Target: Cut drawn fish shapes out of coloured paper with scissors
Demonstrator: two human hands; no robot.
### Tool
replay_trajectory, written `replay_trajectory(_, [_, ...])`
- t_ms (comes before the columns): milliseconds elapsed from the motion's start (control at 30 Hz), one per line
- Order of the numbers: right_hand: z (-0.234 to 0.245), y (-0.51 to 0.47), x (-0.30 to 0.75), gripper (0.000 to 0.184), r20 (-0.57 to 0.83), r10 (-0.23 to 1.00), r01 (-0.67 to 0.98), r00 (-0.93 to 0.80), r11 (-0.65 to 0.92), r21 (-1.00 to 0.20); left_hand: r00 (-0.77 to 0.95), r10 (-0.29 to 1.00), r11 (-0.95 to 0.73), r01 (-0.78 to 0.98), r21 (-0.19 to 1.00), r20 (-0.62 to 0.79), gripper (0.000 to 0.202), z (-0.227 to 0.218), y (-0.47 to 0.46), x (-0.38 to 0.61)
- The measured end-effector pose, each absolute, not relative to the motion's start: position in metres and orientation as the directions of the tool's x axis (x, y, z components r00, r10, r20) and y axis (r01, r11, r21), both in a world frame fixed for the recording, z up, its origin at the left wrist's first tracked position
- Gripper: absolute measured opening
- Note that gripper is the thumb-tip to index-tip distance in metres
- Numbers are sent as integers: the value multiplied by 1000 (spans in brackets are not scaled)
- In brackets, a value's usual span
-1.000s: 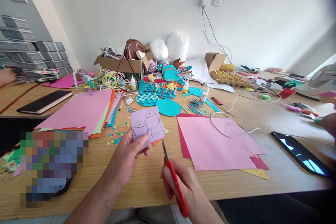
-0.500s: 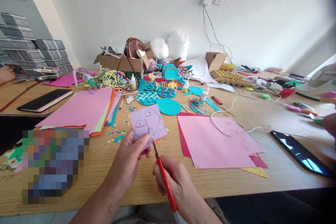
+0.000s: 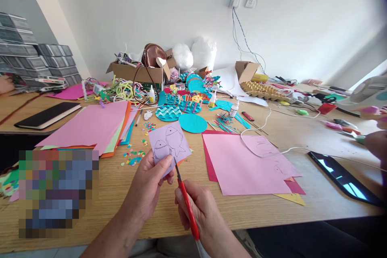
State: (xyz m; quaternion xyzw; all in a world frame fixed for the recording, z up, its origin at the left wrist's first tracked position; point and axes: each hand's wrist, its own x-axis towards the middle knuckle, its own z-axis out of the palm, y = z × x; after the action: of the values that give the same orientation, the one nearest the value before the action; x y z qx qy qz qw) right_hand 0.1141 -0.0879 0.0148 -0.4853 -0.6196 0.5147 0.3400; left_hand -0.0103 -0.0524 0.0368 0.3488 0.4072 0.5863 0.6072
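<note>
My left hand (image 3: 148, 181) pinches the paper (image 3: 171, 144), my right hand (image 3: 202, 206) grips scissors (image 3: 188, 204); one slip could nick my nearby thumb (image 3: 164, 163).

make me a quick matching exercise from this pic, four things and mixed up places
1. red-handled scissors
2. purple paper with drawn fish
3. black notebook
4. brown bag

A. at the back, near the wall
B. in the right hand
C. left of the stacked coloured sheets
D. in the left hand

Pairs: 1-B, 2-D, 3-C, 4-A
</note>
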Motion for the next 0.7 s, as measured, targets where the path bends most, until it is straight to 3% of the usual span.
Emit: replay_trajectory(700, [19, -91, 111, 47, -165, 943, 116, -288, -137, -984, 19, 994, 105, -428, 898, -108, 14, 34, -56, -7])
